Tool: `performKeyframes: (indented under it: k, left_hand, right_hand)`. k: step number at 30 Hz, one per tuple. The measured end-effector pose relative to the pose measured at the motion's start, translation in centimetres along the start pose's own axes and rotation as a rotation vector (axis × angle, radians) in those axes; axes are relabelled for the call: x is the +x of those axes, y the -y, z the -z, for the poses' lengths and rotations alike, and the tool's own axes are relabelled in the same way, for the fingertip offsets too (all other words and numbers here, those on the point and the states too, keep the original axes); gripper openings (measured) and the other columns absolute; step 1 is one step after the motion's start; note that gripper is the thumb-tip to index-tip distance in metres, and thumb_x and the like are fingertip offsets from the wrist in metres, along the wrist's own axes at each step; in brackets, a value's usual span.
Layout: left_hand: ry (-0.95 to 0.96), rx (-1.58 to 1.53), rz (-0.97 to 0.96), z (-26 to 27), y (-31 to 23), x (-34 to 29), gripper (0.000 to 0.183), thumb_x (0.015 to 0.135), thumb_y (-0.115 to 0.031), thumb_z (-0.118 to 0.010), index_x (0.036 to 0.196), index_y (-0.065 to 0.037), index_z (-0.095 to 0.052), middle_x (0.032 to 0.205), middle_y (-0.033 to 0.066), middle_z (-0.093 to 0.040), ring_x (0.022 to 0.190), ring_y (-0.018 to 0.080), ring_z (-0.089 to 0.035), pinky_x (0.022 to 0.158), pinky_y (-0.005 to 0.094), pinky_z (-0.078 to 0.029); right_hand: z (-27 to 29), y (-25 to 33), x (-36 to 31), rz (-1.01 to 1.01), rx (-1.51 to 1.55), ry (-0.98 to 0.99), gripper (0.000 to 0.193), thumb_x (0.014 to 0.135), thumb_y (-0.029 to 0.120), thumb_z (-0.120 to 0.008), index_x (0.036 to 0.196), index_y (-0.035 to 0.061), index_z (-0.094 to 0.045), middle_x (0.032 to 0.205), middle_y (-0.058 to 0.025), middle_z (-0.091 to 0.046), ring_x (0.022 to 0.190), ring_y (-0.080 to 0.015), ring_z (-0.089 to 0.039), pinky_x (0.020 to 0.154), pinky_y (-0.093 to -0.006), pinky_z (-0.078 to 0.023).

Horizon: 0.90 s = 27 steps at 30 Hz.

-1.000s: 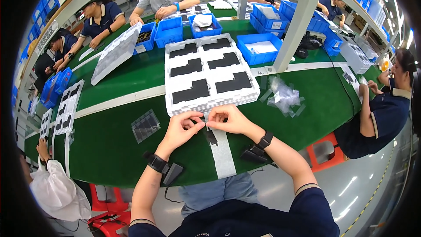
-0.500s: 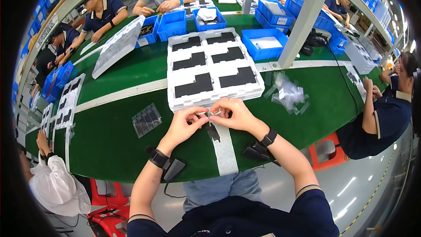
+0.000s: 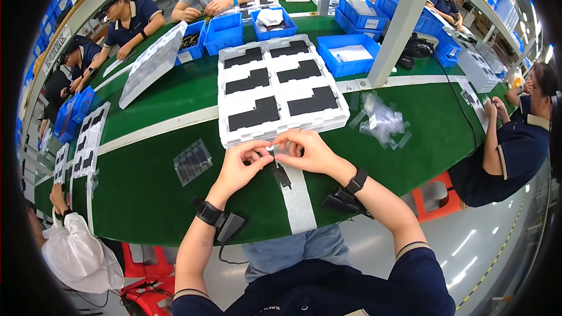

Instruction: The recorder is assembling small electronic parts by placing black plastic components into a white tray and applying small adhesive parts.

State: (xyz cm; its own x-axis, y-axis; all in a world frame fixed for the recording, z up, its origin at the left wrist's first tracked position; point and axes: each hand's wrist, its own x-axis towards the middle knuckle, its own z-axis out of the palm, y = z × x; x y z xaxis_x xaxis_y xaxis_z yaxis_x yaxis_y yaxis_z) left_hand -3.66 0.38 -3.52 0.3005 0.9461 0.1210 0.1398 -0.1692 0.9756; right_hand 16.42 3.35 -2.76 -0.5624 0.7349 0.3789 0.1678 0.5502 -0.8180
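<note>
My left hand (image 3: pixel 239 164) and my right hand (image 3: pixel 308 153) meet fingertip to fingertip just in front of a stack of white trays (image 3: pixel 249 97). Both are closed in a pinch. A tiny whitish bit shows by the fingertips, too small to name, and the fingers cover most of whatever they hold. Right below them, a small black flat part (image 3: pixel 282 177) with a narrow tail lies on a white paper strip (image 3: pixel 300 208). To the left of my left hand rests a clear sheet with dark strips (image 3: pixel 193 162). Black L-shaped pieces (image 3: pixel 253 115) sit in the top tray's pockets.
Clear plastic scraps (image 3: pixel 381 122) are heaped on the green table (image 3: pixel 140 199) at right. Blue bins (image 3: pixel 349 55) stand behind the trays, near a grey post (image 3: pixel 404 26). A tilted white tray (image 3: pixel 151 64) leans at back left. Several people work around the table.
The view has shifted slightly. My hands stay pinched together over the strip, with only small finger movements, and the whitish bit now shows near the left fingertips.
</note>
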Motion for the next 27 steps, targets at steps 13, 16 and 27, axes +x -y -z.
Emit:
performKeyframes:
  k: [13, 16, 27]
  left_hand:
    - [-0.039, 0.089, -0.024, 0.1, -0.9, -0.1, 0.024, 0.077, -0.004, -0.064, 0.101, 0.001, -0.060, 0.075, -0.0003, -0.057, 0.058, 0.0027, -0.051, 0.055, 0.0166, -0.041]
    - [-0.099, 0.056, -0.052, 0.2, -0.1, 0.0, 0.024, 0.075, -0.004, -0.067, 0.099, -0.001, -0.062, 0.072, -0.0010, -0.057, 0.056, 0.0006, -0.049, 0.052, 0.0158, -0.039]
    - [-0.064, 0.113, -0.008, 0.1, -0.3, 0.0, 0.017, 0.078, -0.008, -0.065, 0.092, 0.001, -0.063, 0.070, 0.0002, -0.060, 0.056, 0.0022, -0.050, 0.051, 0.0165, -0.040]
  right_hand:
    - [-0.1, -0.6, -0.2, 0.031, -0.017, -0.037, 0.031, 0.069, 0.008, -0.069, 0.099, 0.0062, -0.061, 0.070, -0.0036, -0.057, 0.047, -0.0056, -0.048, 0.045, -0.0194, -0.039]
    - [0.1, -0.4, -0.1, -0.036, -0.045, 0.003, 0.029, 0.070, 0.013, -0.068, 0.097, 0.0075, -0.059, 0.074, -0.0051, -0.057, 0.047, -0.0120, -0.052, 0.049, -0.0243, -0.043]
    - [-0.1, -0.3, -0.1, -0.004, -0.028, -0.038, 0.020, 0.069, 0.010, -0.069, 0.088, 0.0059, -0.062, 0.072, -0.0062, -0.057, 0.049, -0.0119, -0.053, 0.048, -0.0243, -0.042]
